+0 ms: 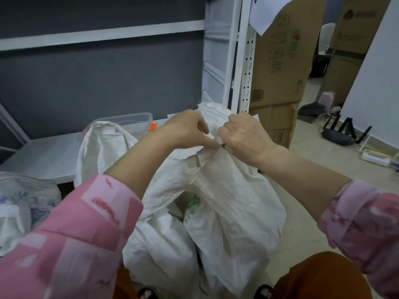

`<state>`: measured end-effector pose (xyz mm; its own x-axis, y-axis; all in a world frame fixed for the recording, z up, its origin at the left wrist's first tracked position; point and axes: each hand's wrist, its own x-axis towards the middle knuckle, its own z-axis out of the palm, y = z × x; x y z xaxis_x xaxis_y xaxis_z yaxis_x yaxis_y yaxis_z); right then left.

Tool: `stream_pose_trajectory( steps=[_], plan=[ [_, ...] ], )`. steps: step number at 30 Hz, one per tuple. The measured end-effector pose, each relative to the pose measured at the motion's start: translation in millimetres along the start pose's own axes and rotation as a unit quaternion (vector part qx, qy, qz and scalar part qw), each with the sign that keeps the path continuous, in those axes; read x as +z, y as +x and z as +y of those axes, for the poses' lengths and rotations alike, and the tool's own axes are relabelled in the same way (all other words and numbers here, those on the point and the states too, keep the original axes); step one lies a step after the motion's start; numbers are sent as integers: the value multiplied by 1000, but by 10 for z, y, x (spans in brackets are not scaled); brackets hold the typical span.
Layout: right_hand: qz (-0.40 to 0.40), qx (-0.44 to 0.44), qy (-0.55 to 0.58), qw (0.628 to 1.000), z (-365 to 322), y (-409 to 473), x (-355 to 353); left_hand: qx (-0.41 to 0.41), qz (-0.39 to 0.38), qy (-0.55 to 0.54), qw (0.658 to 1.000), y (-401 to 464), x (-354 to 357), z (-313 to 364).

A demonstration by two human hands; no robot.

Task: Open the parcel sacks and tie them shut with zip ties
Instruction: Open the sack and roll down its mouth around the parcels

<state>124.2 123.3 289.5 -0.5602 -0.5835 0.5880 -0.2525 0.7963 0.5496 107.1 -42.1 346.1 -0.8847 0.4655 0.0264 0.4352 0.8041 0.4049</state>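
So the white woven parcel sack (226, 212) is sitting dead centre, standing on the floor (313, 160) right in front of the person, with its neck bunched up and poking out at 12 o'clock above the hands. Left hand (185, 128) is curling its fingers round the gathered neck from the 9 o'clock side, right hand (244, 134) is gripping the same neck from 3 o'clock, knuckles up. Can't make out a zip tie between them, too small or hidden. Both pink sleeves (71, 234) are pushed up the forearms.

Counting sacks: a second white sack (101, 147) is slumping at 10 o'clock behind the left arm, and a third bag with a blue pattern (28, 201) is lying at 9 o'clock. One clear plastic tub (133, 121) with an orange clip is resting on the low grey surface (45, 156) behind them.

Out at 1 o'clock three cardboard boxes (280, 61) are stacking up beside the white shelf upright (246, 61); the top one is showing green characters and a barcode, too blurry to read. A black router (343, 134) is sitting on the floor at 3 o'clock.
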Motion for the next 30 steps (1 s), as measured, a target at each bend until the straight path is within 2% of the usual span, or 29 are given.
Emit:
stream_pose_trajectory(
  steps=[2, 4, 6, 7, 8, 9, 10, 11, 14, 20, 22, 24, 26, 27, 28, 30],
  plan=[
    [73, 20, 25, 997, -4, -50, 42, 0, -10, -7, 1000, 53, 24, 34],
    [94, 48, 66, 992, -42, -80, 3, -14, -27, -19, 999, 109, 124, 40],
    [53, 114, 121, 985, -75, -73, -49, -26, -15, -25, 999, 151, 248, 36],
    [-17, 168, 156, 973, -57, -51, -88, -27, 9, -2, 1000, 162, 306, 29],
    [-112, 230, 214, 943, -15, -26, -131, -29, 40, 43, 998, 161, 360, 25],
    [-188, 294, 300, 888, 36, -4, -174, -30, 73, 95, 992, 147, 408, 28],
    [-212, 350, 360, 839, 89, 16, -197, -28, 104, 136, 985, 131, 449, 34],
    [-206, 393, 372, 816, 132, 38, -197, -20, 125, 162, 979, 112, 490, 41],
    [-216, 464, 310, 801, 153, 80, -129, 17, 167, 190, 967, 60, 609, 87],
    [-280, 541, 406, 681, 122, 87, -66, 82, 198, 184, 959, -60, 802, 176],
    [-281, 560, 423, 655, 123, 68, -60, 90, 196, 168, 962, -98, 823, 189],
    [-254, 588, 457, 617, 131, 18, -33, 93, 156, 118, 976, -120, 831, 228],
    [-193, 625, 532, 538, 177, -49, -37, 75, 81, -10, 994, -104, 798, 229],
    [-164, 635, 569, 495, 209, -81, -54, 64, 66, -73, 993, -76, 766, 203],
    [-143, 637, 606, 454, 240, -113, -68, 61, 85, -109, 988, -27, 720, 160],
    [-128, 612, 673, 395, 310, -172, -112, 64, 193, -62, 977, 102, 607, 43]
  ],
)
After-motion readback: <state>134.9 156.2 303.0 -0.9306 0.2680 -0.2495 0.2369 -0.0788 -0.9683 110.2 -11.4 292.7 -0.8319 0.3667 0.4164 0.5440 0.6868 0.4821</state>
